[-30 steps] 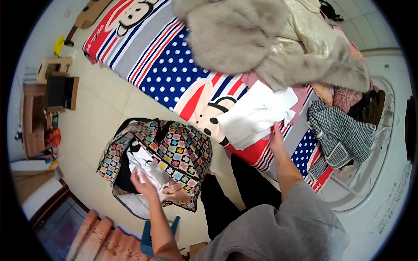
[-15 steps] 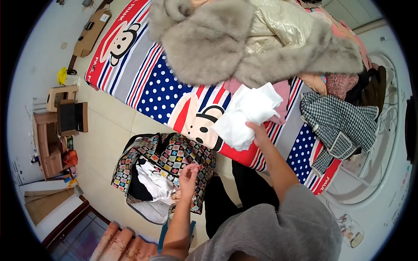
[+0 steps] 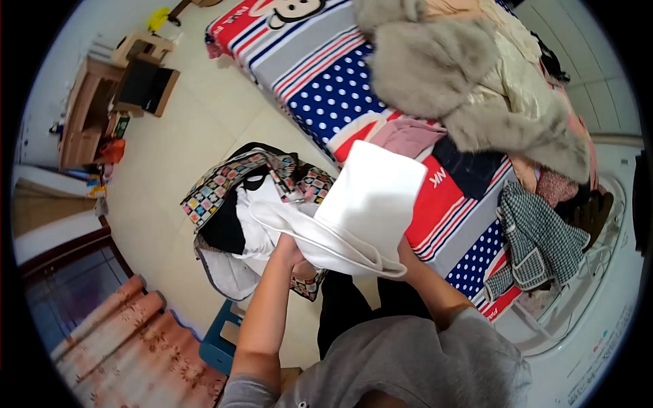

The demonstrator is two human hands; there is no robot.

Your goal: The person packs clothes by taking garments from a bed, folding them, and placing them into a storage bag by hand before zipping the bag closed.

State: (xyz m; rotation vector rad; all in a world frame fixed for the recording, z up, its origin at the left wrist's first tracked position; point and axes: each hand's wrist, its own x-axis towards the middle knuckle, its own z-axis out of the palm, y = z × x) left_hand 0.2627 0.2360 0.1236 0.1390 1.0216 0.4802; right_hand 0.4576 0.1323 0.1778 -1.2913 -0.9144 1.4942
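A white folded garment hangs between my two hands, in front of my lap and over the near edge of the bed. Its lower edge droops in loose layers. My left hand grips it from the left, fingers partly hidden under the fabric. On the other side my right hand holds it, with most of the fingers behind the cloth. Left of the garment, a patterned bag lies unzipped on the floor, with white clothing and a black piece inside.
The bed carries a fur-trimmed coat, a pink garment, a dark blue garment and a checked jacket. A blue stool stands near my left arm. Flowered curtains hang at lower left.
The white garment has come off the bed toward me and spread into a larger flat shape. My left hand has joined my right on it. The dark blue garment is now visible, and the view has turned.
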